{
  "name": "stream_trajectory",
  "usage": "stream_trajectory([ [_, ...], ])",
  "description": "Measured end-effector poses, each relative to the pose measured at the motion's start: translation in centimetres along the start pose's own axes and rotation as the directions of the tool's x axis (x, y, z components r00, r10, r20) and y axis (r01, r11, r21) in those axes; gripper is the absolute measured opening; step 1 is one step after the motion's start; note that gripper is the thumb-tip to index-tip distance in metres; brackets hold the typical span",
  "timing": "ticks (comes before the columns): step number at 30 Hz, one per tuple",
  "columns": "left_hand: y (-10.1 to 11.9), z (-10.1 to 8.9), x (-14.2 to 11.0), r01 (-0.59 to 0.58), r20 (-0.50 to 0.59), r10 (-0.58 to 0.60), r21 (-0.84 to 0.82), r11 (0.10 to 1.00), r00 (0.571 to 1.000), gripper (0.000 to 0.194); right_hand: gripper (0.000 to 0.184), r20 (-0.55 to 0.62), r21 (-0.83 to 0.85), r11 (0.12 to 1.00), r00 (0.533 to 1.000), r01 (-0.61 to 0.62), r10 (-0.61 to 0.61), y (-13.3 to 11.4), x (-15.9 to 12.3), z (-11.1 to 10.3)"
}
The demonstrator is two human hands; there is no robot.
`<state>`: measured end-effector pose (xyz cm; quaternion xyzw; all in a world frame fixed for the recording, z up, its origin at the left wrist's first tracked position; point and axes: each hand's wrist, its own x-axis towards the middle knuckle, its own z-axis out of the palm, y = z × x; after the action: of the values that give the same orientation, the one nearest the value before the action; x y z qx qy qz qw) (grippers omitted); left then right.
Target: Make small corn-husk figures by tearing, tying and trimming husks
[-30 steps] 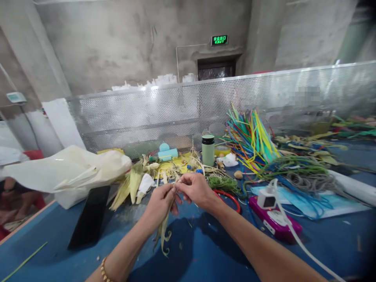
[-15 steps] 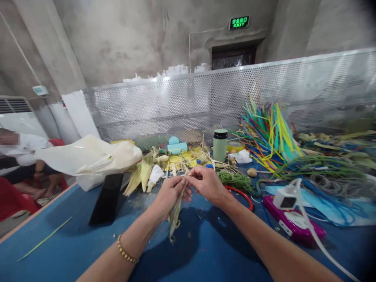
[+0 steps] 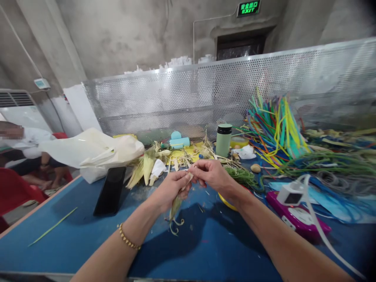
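Note:
Above the blue table, my left hand (image 3: 175, 187) is closed around a strip of dried corn husk (image 3: 175, 207). Its curled, split ends hang below my fingers. My right hand (image 3: 210, 172) meets the left at the husk's upper end, with thumb and forefinger pinched together there. A small whitish bit shows between the fingertips; whether it is husk or something else I cannot tell. Just beyond my hands lie more dried corn husks (image 3: 149, 166) and a crumpled white tissue (image 3: 158, 167).
A black phone (image 3: 110, 191) and a pale plastic bag (image 3: 96, 150) lie to the left. Behind stands a green thermos (image 3: 223, 141). On the right are colourful strips (image 3: 283, 129), green cords (image 3: 317, 162) and a purple power strip (image 3: 296, 215) with a white charger. A person (image 3: 32, 147) sits far left.
The view has shifted slightly, so the table's near edge now shows. My hands stay together on the husk, whose hanging ends have swung and spread into separate curls.

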<state>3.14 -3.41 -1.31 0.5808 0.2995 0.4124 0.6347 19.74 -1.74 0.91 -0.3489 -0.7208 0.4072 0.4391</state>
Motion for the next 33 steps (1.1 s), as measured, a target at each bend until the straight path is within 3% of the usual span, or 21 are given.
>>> stream_trajectory([
  [7,0.9,-0.9,-0.3,0.099,0.166,-0.086,-0.070,0.993,0.982,0.025,0.032,-0.028,0.040,0.999,0.999,-0.019,0.020,-0.9,-0.1,-0.8],
  [15,1.2,-1.1,-0.4,0.118,0.211,-0.107,-0.040,0.992,0.972,0.029,0.032,0.029,0.059,0.998,0.999,-0.020,0.019,-0.6,-0.1,-0.7],
  [17,1.3,-0.8,-0.3,0.059,0.187,-0.059,0.010,0.998,0.981,0.030,0.032,0.039,0.009,1.000,0.999,-0.002,0.002,-0.2,0.1,-0.8],
  [20,1.2,-0.3,-0.1,-0.122,0.022,0.120,0.253,0.960,0.993,0.026,0.033,0.043,-0.092,0.995,0.999,0.026,-0.022,0.4,0.2,-0.8],
  [23,0.8,-0.1,0.1,-0.241,-0.070,0.343,0.579,0.779,0.937,0.019,0.031,0.041,-0.138,0.989,0.998,0.052,-0.047,0.7,0.2,-0.7],
  [26,0.5,-0.1,0.1,-0.265,-0.062,0.440,0.721,0.641,0.896,0.018,0.029,0.010,-0.162,0.985,0.998,0.065,-0.064,0.7,0.1,-0.4],
  [28,0.5,-0.1,0.1,-0.260,-0.056,0.427,0.720,0.644,0.903,0.023,0.028,-0.011,-0.174,0.983,0.998,0.059,-0.062,0.7,0.1,-0.3],
  [33,0.6,-0.1,0.0,-0.162,-0.029,0.220,0.583,0.796,0.975,0.032,0.028,-0.051,-0.164,0.986,0.998,0.023,-0.032,0.5,0.0,0.2],
])
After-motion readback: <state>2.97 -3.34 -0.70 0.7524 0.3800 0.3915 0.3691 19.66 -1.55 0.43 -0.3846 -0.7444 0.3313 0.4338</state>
